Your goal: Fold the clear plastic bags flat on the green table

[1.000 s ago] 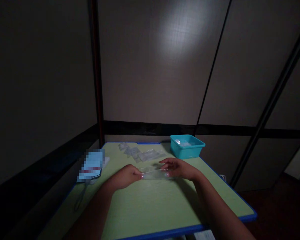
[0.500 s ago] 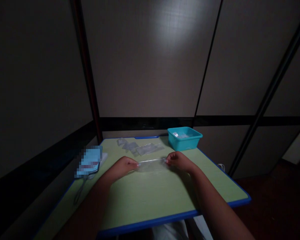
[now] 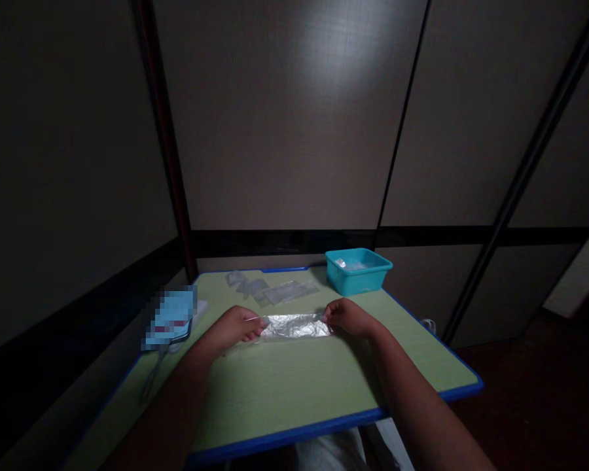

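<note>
A clear plastic bag (image 3: 297, 326), long and narrow, is stretched sideways just above the table, its crinkled face shining with reflected light. My left hand (image 3: 238, 325) pinches its left end between thumb and fingers, and a loose flap of the film trails under that wrist. At the other end, my right hand (image 3: 346, 315) grips the upper right corner with closed fingers. Beyond the hands, several flat clear plastic bags (image 3: 289, 292) lie overlapping on the table.
A turquoise plastic basket (image 3: 357, 281) with clear plastic pieces inside stands at the table's far right corner. A phone with a blurred screen (image 3: 171, 317) and a strap lies at the left edge. The green table (image 3: 294, 392) has a blue rim; dark panels (image 3: 285, 131) rise behind it.
The bag has tilted, so its face now catches the light and looks silvery. Both hands still hold its ends. The view has shifted slightly.
</note>
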Demonstrator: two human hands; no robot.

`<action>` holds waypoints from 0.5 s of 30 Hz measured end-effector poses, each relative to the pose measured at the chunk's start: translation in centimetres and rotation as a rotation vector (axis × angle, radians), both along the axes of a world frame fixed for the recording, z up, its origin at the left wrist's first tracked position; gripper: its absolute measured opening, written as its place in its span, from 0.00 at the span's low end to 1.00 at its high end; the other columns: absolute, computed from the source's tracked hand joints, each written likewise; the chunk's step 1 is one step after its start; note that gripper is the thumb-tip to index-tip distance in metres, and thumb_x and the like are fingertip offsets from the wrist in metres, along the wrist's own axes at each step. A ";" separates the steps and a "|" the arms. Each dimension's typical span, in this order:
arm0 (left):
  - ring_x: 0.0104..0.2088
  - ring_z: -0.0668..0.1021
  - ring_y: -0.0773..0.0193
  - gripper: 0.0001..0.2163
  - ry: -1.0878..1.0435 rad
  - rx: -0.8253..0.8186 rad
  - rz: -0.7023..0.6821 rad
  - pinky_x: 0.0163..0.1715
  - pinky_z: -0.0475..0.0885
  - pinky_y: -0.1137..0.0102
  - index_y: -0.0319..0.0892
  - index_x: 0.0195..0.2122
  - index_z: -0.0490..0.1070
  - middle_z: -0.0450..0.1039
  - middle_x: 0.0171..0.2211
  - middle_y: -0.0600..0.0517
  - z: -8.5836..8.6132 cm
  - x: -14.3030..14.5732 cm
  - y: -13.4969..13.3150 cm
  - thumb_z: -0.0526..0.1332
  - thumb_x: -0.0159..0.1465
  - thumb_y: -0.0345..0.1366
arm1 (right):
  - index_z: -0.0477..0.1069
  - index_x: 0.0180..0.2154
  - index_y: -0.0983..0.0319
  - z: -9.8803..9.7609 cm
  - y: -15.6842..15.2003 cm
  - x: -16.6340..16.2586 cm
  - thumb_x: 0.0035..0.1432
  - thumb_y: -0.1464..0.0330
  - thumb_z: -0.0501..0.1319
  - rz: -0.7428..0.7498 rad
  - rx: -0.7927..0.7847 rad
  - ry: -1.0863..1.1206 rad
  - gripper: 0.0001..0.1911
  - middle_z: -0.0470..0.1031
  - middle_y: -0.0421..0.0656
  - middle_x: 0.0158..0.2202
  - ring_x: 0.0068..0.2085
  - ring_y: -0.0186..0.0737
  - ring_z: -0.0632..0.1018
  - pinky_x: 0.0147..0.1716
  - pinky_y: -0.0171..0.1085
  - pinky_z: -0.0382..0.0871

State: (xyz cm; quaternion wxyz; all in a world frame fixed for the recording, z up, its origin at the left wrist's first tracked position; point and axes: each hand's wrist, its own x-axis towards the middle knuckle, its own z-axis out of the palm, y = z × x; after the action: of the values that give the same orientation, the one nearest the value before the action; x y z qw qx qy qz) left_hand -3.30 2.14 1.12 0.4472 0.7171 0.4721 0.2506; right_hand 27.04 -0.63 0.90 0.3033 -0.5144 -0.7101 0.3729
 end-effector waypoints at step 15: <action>0.19 0.71 0.69 0.23 -0.001 -0.037 -0.002 0.20 0.63 0.74 0.35 0.26 0.72 0.75 0.26 0.47 0.8 0.4 -0.7 0.57 0.51 0.55 | 0.69 0.24 0.65 -0.6 0.5 0.3 0.44 0.65 0.60 -0.040 0.020 -0.060 0.08 0.70 0.40 0.18 0.19 0.30 0.67 0.19 0.30 0.58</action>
State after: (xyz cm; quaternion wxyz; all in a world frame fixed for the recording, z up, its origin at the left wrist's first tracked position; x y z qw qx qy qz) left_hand -2.88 1.46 1.90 0.4609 0.7092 0.4756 0.2417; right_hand 27.30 -0.15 0.27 0.2947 -0.5363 -0.7122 0.3440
